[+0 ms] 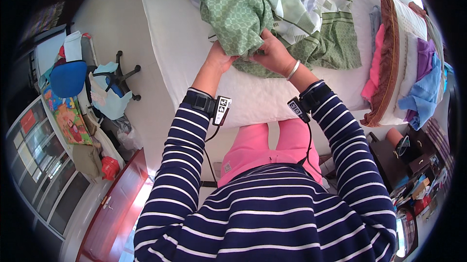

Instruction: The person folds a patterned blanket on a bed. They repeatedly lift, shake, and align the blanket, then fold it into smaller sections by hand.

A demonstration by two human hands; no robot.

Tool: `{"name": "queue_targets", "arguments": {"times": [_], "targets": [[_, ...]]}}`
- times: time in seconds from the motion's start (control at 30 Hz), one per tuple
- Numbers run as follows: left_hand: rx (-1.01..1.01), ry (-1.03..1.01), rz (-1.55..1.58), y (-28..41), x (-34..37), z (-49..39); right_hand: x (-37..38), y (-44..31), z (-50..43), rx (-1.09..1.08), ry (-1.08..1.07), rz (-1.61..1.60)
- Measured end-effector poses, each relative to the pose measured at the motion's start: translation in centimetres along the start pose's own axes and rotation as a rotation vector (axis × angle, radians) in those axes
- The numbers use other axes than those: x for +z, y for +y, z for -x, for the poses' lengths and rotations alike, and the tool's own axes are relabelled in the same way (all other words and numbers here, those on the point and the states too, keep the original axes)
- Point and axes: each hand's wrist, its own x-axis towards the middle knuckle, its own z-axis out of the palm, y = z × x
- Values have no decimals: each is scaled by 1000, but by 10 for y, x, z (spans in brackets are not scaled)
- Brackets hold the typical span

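Observation:
A large patterned cloth (237,19), green at this end with orange, white and blue-grey patches beyond, lies bunched over the white-sheeted bed (182,54). My left hand (220,58) grips the near edge of its gathered green part, the fingers partly hidden under the fabric. Close beside it, my right hand (273,53) pinches the same green edge between thumb and fingers. A white bangle (293,70) circles my right wrist. More of the green fabric spreads flat on the sheet to the right of my hands.
Pillows with a brown ruffled edge (383,54) and folded blue cloth (423,90) sit at the bed's right end. On the left, a wheeled office chair (122,76) holds clothes. A red door (113,203) stands lower left; a dark cabinet (390,163) is at right.

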Motion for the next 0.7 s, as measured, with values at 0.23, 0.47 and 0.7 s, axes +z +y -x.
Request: {"name": "queue_targets", "arguments": {"times": [0.23,0.47,0.7], "targets": [[157,-117,52,7,16,4,-8,17,25,154,-19,4],[252,-91,278,32,23,16,-25,21,24,284,133,105],[238,-22,138,30,30,16,-22,-15,-36,247,287,-237]]}}
